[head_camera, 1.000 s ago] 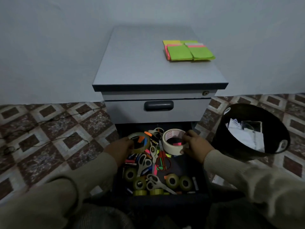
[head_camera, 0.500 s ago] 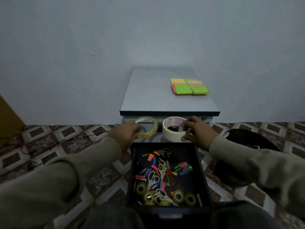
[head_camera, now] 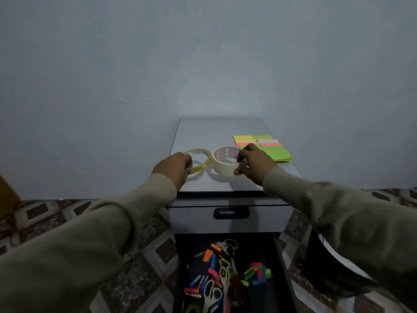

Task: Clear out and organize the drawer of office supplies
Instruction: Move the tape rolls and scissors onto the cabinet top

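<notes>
The drawer (head_camera: 228, 274) of office supplies stands pulled out at the foot of the grey cabinet (head_camera: 203, 134), its front end cut off by the bottom edge of the picture, so the tape rolls seen there 0.5 s ago are now out of view. In the dim light its contents are hard to sort: scissors (head_camera: 226, 245) near the back, coloured paper tabs (head_camera: 258, 273) at the right, pens and more scissors lower down. The left hand (head_camera: 174, 167) grips the clear tape roll (head_camera: 199, 160), fingers curled round its near rim, and the right hand (head_camera: 252, 164) pinches the masking tape roll (head_camera: 225, 161) at its right side; whether either roll touches the cabinet top cannot be told. The 2 rolls sit just beside each other near the top's front left part, with bare surface behind them up to the wall (head_camera: 203, 64). The sticky notes (head_camera: 270, 147) lie at the right, partly hidden behind the right hand. A dark bin (head_camera: 325, 256) is largely covered by the right sleeve. Compared with 0.5 s ago, both rolls are now over the cabinet top instead of in front of its edge.
</notes>
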